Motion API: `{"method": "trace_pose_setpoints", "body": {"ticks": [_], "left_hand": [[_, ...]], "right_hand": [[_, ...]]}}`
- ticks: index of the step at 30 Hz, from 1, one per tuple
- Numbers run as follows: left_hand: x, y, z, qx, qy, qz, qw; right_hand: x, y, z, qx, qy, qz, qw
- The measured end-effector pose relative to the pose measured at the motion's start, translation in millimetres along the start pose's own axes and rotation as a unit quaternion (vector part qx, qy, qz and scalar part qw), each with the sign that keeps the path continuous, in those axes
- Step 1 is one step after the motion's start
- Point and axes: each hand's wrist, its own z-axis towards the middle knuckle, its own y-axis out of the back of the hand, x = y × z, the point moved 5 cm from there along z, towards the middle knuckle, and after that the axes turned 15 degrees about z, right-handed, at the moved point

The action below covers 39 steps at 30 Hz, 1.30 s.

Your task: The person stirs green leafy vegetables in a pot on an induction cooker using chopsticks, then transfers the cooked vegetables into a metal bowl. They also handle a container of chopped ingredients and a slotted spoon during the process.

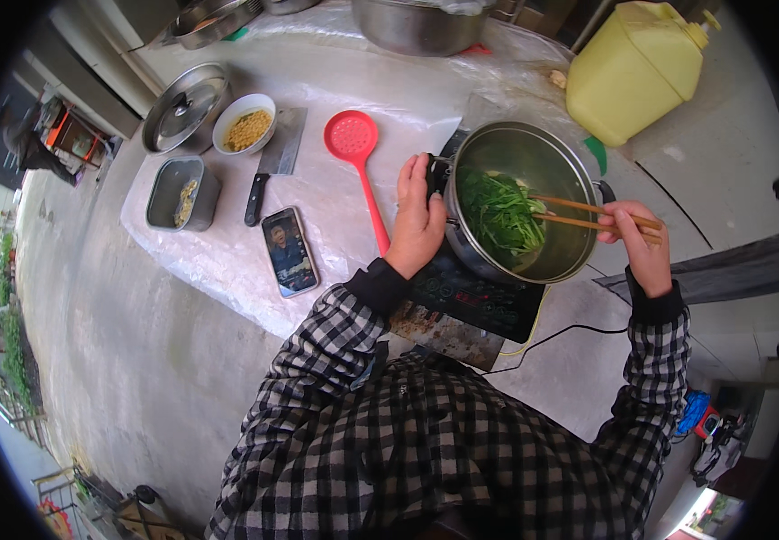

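Note:
A stainless steel pot [575,169] stands on a black induction cooker [491,304], with leafy green vegetables [497,219] inside. My right hand [639,243] grips a pair of wooden chopsticks [575,212], whose tips reach into the greens. At the pot's left side handle is my left hand [420,223], its fingers against the handle area; whether they close on it is hard to tell. A red perforated ladle [351,137] lies left of that hand, its handle end close to the wrist.
Farther left are a smartphone [290,251], a cleaver [283,145], a white bowl of yellow bits [247,128], a deep metal container [190,192] and a pot lid [187,111]. A large pot [420,27] and a yellow plastic jug [632,74] stand behind. A black cable [565,331] runs right of the cooker.

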Motion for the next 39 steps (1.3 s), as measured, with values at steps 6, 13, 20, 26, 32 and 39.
{"method": "trace_pose_setpoints", "body": {"ticks": [6, 13, 20, 26, 32, 39], "left_hand": [[-7.1, 6.4, -6.2, -0.037, -0.034, 0.024, 0.998], [-3.5, 7.0, -9.3, 0.007, 0.005, -0.032, 0.999], [-2.7, 4.3, -7.6, 0.012, 0.020, -0.037, 0.999], [-0.5, 4.0, -8.1, 0.023, 0.024, -0.040, 0.999], [-5.4, 7.0, -6.2, -0.043, -0.048, 0.046, 0.997], [-2.8, 4.8, -5.5, 0.011, -0.013, 0.009, 1.000]], "right_hand": [[-49.9, -30.9, 12.5, 0.061, 0.002, -0.122, 0.991], [-33.8, -6.1, 10.7, 0.052, -0.033, -0.086, 0.994], [-35.1, -3.6, 6.4, 0.086, -0.076, -0.039, 0.993], [-16.3, 21.0, 7.0, -0.034, -0.027, -0.058, 0.997], [-52.4, -12.6, 16.4, 0.061, -0.108, -0.045, 0.991], [-37.3, 11.9, 14.5, 0.041, -0.065, 0.000, 0.997]]}}
